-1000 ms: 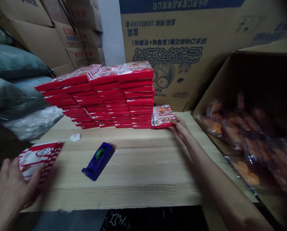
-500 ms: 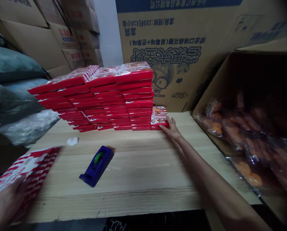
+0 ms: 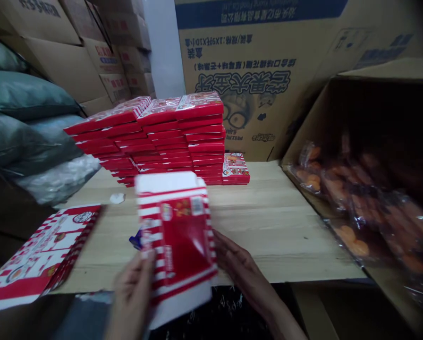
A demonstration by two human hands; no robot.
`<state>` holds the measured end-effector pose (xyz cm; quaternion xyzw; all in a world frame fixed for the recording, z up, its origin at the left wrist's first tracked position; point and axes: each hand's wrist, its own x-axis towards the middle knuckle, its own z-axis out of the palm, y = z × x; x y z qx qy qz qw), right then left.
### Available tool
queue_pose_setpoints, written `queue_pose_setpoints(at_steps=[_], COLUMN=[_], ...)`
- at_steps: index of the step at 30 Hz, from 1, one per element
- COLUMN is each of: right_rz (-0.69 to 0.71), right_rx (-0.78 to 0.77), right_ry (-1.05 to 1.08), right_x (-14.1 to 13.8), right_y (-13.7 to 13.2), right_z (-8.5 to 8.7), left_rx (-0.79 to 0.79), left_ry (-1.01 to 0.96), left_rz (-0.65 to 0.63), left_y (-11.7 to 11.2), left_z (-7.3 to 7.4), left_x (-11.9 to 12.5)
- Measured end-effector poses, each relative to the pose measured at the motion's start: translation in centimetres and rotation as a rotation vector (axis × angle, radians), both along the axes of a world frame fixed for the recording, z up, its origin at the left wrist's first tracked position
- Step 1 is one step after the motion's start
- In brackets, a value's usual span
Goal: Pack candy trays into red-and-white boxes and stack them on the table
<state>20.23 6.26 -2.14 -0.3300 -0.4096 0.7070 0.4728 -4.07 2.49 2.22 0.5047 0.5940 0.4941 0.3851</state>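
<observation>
A red-and-white striped flat carton (image 3: 186, 236), with white flaps at its top and bottom, is held up in front of me. My left hand (image 3: 135, 283) grips its left edge, thumb on the face; motion blurs the hand. My right hand (image 3: 240, 259) is at the carton's right edge with fingers stretched out; whether the fingertips touch it I cannot tell. A blue tape dispenser (image 3: 136, 240) is mostly hidden behind the carton. More flat striped cartons (image 3: 52, 245) lie piled at the table's left.
A high stack of red boxes (image 3: 155, 137) stands at the back of the table (image 3: 268, 212), with a short pile (image 3: 236, 172) beside it. A white scrap (image 3: 117, 198) lies left. On the right, an opened cardboard box (image 3: 310, 113) contains bagged orange pieces (image 3: 353, 241). Sacks (image 3: 27, 94) are heaped left.
My left hand has lifted a carton from the left pile to the middle. My right hand has left the short pile of boxes and come back to the carton's side.
</observation>
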Motion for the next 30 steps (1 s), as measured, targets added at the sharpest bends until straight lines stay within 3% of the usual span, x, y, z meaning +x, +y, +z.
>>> queue_pose_setpoints(at_steps=[2,5,7,10,17,20,22,26,28,30], right_rz=[-0.021,-0.047,-0.002,0.052,0.04,0.062,0.022,-0.132,-0.208,-0.248], right_rx=[-0.09,-0.168,-0.187,-0.178,-0.22,-0.256,-0.303,-0.521,-0.586,-0.596], right_ry=[0.068,0.011,-0.056,-0.122,-0.144,-0.169,-0.168,-0.061,-0.035,-0.033], right_x=[0.4,2.0,2.9,3.2,2.3,2.2,2.3,2.8,2.9,2.6], right_y=[-1.0,-2.2,-3.0,-3.8,-4.7,-5.0,-5.2,-5.4,-5.4,-5.3], right_z=[0.2,-0.6,-1.3,-2.2,-3.7,-3.6,-3.5,-3.7,-4.0,-4.2], left_rx=[-0.068,0.206,0.366,0.376,0.082,0.06,0.126,0.235,0.145,0.002], left_ry=[-0.051,0.257,0.512,0.68,0.557,0.462,0.406,0.391,0.308,0.136], left_rz=[-0.148,-0.069,-0.08,-0.302,-0.571,-0.713,-0.629,-0.089,-0.057,-0.191], left_y=[1.0,2.2,3.0,4.2,5.0,5.0,4.6,1.8,-0.2,-2.1], left_z=[-2.3,-3.9,-3.5,-2.2,-1.6,-1.1,-1.1,-3.2,-4.6,-5.6], left_x=[3.0,5.0,4.8,4.3,4.1,4.2,4.3,4.9,5.7,6.7])
